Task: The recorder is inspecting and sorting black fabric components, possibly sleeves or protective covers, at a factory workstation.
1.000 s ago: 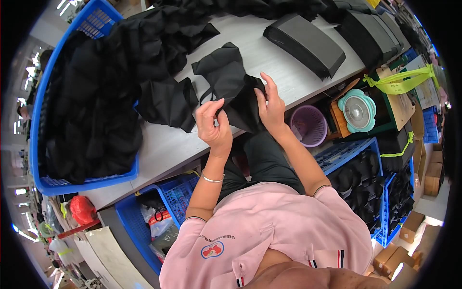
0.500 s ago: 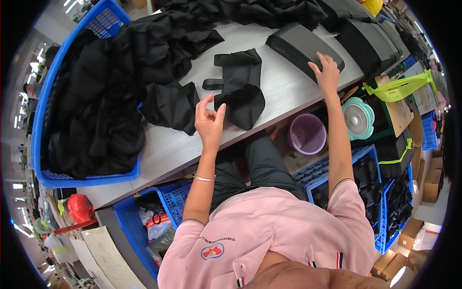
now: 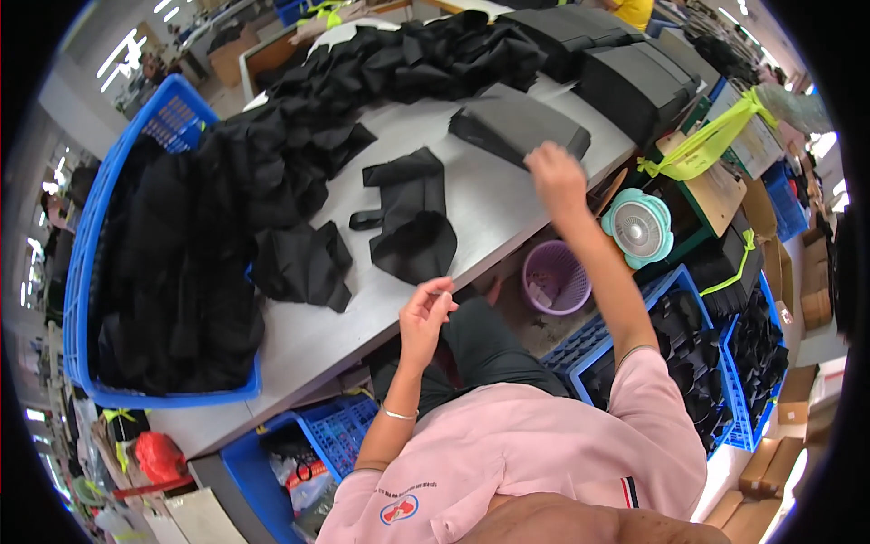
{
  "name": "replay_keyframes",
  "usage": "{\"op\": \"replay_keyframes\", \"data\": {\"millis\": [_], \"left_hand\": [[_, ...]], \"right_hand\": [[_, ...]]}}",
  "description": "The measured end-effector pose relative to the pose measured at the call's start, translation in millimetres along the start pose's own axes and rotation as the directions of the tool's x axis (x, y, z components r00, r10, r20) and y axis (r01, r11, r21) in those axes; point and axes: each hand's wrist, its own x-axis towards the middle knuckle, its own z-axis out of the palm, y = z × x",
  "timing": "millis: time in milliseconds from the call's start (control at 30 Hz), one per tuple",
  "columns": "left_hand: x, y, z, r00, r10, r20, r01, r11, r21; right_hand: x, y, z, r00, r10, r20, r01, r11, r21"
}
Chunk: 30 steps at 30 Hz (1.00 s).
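Note:
My left hand (image 3: 423,322) is over my lap at the table's near edge, fingers loosely curled, thumb a little apart, with nothing visible in it. Just beyond it lies a black fabric piece (image 3: 408,204) with a small loop on its left side and a folded lower part. My right hand (image 3: 557,181) is at the near right end of a stack of flat dark grey fabric pieces (image 3: 517,125). Its fingers are bunched together against the stack; whether they pinch a sheet is hidden. A crumpled black fabric piece (image 3: 304,265) lies to the left.
A blue crate (image 3: 172,396) heaped with black fabric stands on the table's left. More black fabric (image 3: 408,63) runs along the back. Dark stacks (image 3: 634,91) stand at far right. Below are a purple basket (image 3: 556,276), a teal fan (image 3: 637,228) and blue crates (image 3: 739,399).
My left hand has drawn back from beside the looped piece toward my body. My right hand's spread fingers have closed together at the stack. The whole view has shifted.

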Motion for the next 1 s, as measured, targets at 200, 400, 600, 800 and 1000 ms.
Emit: {"op": "replay_keyframes", "data": {"millis": [200,400,600,800,1000], "left_hand": [[3,-54,33,0.898,-0.197,0.392,0.364,0.834,-0.414],[0,-63,53,0.777,-0.181,0.603,0.507,0.748,-0.428],[4,-15,57,0.855,-0.065,0.514,0.453,0.575,-0.681],[-5,4,34,0.937,-0.207,0.280,0.348,0.600,-0.720],[-16,14,17,0.949,-0.254,0.189,0.312,0.648,-0.695]], "right_hand": [[-88,-122,-105,0.941,0.087,0.327,-0.205,0.915,0.346],[-113,-152,-168,0.862,0.177,0.476,-0.474,0.616,0.629],[-121,-142,-171,0.379,0.175,0.909,-0.891,-0.197,0.410],[-118,-158,-166,0.518,0.251,0.818,-0.838,-0.045,0.544],[-104,-176,-164,0.528,0.342,0.777,-0.849,0.240,0.471]]}}
